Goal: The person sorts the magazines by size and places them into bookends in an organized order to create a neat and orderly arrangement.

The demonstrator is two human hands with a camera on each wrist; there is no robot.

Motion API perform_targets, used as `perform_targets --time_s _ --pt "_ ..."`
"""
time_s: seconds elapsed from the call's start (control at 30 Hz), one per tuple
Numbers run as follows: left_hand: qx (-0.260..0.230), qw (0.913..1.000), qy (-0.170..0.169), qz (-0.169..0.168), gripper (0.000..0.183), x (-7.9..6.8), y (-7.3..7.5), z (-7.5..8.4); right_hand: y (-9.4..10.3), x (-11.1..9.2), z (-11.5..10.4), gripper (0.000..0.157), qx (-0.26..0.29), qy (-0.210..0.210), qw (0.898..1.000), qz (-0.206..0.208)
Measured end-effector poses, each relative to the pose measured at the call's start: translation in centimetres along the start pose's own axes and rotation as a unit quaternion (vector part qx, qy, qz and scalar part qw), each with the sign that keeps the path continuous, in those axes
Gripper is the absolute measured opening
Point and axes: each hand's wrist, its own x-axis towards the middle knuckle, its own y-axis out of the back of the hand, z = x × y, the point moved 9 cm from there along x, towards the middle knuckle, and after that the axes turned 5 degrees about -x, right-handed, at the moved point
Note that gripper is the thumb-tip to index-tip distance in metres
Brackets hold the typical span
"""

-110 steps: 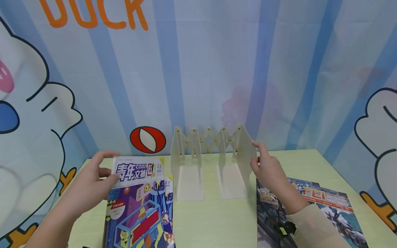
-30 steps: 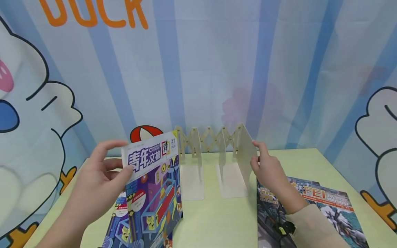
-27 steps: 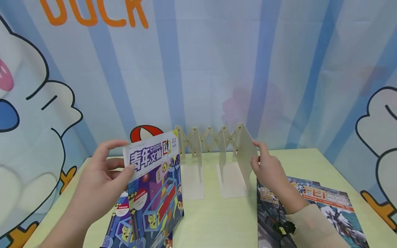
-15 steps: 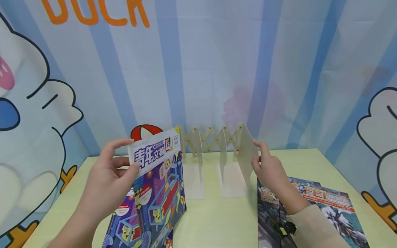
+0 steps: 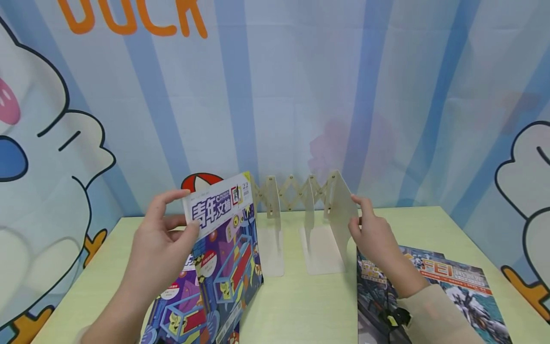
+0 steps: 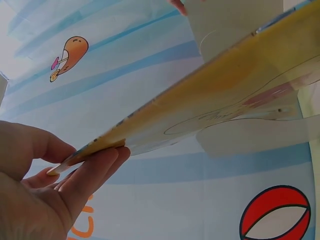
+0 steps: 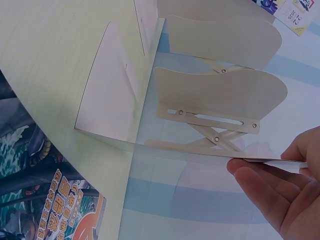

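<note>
My left hand (image 5: 161, 243) pinches the upper left corner of a purple magazine (image 5: 229, 253), thumb on the cover and fingers behind. The magazine is raised and tilted, its right edge overlapping the left end panel of a cream expandable bookend (image 5: 324, 253). In the left wrist view, the magazine (image 6: 200, 107) is seen edge-on between thumb and fingers. My right hand (image 5: 378, 239) holds the outer right panel of the bookend by its edge. The right wrist view shows the fingers (image 7: 255, 182) at that thin panel, with the upright dividers (image 7: 220, 92) and crossed linkage beside it.
Another purple magazine (image 5: 172, 317) lies under the raised one on the pale table (image 5: 296, 310). Several dark-covered magazines (image 5: 461, 286) lie at the right, partly under my right forearm. A striped blue curtain (image 5: 292, 95) hangs right behind the table.
My left hand has lifted the magazine off the lower one, stood it up at a tilt and carried it right towards the bookend. My right hand has stayed on the bookend panel.
</note>
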Motion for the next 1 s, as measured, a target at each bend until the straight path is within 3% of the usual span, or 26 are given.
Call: perform_targets --time_s 0.47,1.0 --pt "-0.024 0.9995 0.004 0.021 0.049 0.3 -0.9 -0.7 -0.2 -0.1 0.0 0.05 0.003 0.003 1.0 -0.001" --pt "-0.049 0.9969 -0.024 0.056 0.045 0.4 -1.7 -1.2 -0.1 -0.1 0.1 0.05 0.007 -0.002 1.0 -0.005"
